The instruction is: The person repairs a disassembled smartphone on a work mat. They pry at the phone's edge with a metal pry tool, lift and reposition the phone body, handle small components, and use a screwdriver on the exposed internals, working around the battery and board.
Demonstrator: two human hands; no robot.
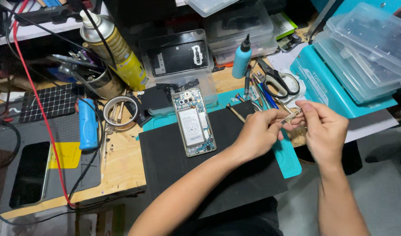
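Observation:
An opened phone [193,121] lies face down on a black mat [174,161], its battery and circuit board exposed. My left hand [256,132] holds a thin tool [235,112] whose tip points toward the phone, and its fingertips also pinch a small flat metallic part [291,115]. My right hand [323,127] grips the other end of that small part, just right of the mat. Both hands hover right of the phone, above the mat's right edge.
A yellow spray can [117,50], a tool cup [97,78], a tape roll [120,111], a blue cylinder [87,124], a teal bottle [242,57], scissors [274,81] and clear plastic boxes [366,48] crowd the bench. Another phone [31,174] lies at left. A red cable [36,100] crosses the bench.

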